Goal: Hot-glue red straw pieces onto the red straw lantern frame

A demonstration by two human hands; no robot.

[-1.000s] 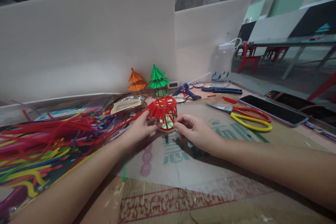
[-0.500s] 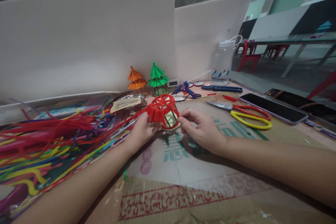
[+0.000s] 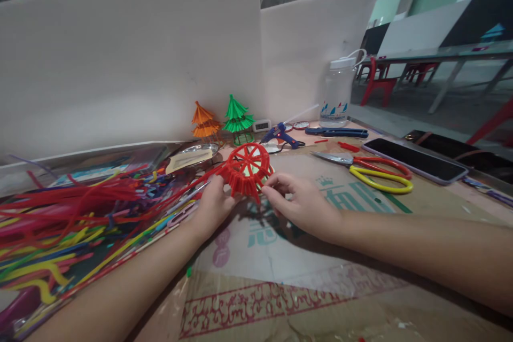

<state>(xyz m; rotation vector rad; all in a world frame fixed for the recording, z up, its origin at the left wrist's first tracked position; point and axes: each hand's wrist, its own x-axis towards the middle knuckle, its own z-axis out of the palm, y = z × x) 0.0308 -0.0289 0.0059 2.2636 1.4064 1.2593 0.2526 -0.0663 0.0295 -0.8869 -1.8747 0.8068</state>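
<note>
A small red pavilion model made of plastic straws [image 3: 246, 168] is tilted toward me above the cardboard sheet [image 3: 280, 256], so its spoked top ring faces the camera. My left hand [image 3: 214, 206] grips its left side with closed fingers. My right hand [image 3: 298, 204] pinches its lower right edge between thumb and fingertips. Finished orange [image 3: 204, 122] and green [image 3: 238, 117] straw pavilions stand behind it against the white partition.
A heap of coloured straws [image 3: 68, 214] fills the left side. Red and yellow scissors [image 3: 372, 173], a blue glue gun [image 3: 282, 134], a metal dish [image 3: 196, 152], a clear jar [image 3: 336, 95] and a phone [image 3: 412, 159] lie behind and to the right.
The red model has been tipped from upright toward me, its top ring now facing the camera. Both hands stayed on it and turned with it.
</note>
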